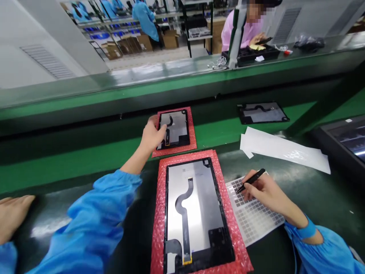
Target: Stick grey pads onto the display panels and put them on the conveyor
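My left hand (151,136) reaches forward and grips the left edge of a tablet panel (177,127) lying on a red bubble-wrap sheet (192,129) on the green conveyor belt. My right hand (264,190) pinches black tweezers (251,180), their tip touching a white sheet of small grey stickers (256,219). Between my arms, a larger tablet panel (195,217) with a black flex cable lies face down on another red bubble-wrap sheet (157,224).
A third panel (262,113) lies further right on the belt. White film sheets (285,149) sit right of centre. A dark tray (345,142) is at the right edge. Another person's hand (13,215) rests at far left. A person in pink (245,28) works opposite.
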`<state>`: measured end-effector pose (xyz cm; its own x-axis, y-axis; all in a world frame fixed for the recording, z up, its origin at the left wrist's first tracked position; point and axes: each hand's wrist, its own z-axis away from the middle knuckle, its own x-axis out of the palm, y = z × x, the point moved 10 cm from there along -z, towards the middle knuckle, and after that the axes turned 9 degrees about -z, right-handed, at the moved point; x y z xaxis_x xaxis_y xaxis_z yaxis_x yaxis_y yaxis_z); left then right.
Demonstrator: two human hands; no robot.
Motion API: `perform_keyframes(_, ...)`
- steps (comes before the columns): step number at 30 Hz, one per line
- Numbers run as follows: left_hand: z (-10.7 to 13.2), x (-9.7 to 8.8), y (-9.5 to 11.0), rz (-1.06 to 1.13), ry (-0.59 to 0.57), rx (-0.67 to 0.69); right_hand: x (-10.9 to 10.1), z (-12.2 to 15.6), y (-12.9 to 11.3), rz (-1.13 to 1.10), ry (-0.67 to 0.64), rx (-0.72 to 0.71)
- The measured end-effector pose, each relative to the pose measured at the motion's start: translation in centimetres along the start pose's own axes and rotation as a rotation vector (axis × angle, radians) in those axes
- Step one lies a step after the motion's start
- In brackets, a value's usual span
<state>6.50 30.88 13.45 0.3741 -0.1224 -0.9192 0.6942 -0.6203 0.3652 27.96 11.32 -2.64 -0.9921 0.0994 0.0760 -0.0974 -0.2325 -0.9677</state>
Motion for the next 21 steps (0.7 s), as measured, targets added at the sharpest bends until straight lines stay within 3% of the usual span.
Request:
perform_keyframes(4, 4.9, 2.0, 0.9, 0.035, 0.029, -0.007, 0.2, 0.8, 1.7, 0.069, -0.11, 0.065)
perform_keyframes(8, 12.5, 5.4, 6.5, 0.053, -0.122, 0.233, 0.0, 1.0, 2.1, 0.13, -0.122, 0.073)
perform_keyframes(11, 16.1, 7.4, 9.6, -0.052, -0.188, 0.334, -0.2, 1.1, 2.1, 0.121, -0.115, 0.089)
perform_keyframes(14, 16.9, 8.8, 10.6, -0.148, -0.224, 0.354, -0.5, 1.1, 2.3, 0.119, -0.115, 0.113)
perform_keyframes(21, 16.0, 10.7, 11.4, -0.251, -0.409, 0.394, -0.5, 1.2, 1.9, 0.126, -0.081, 0.11)
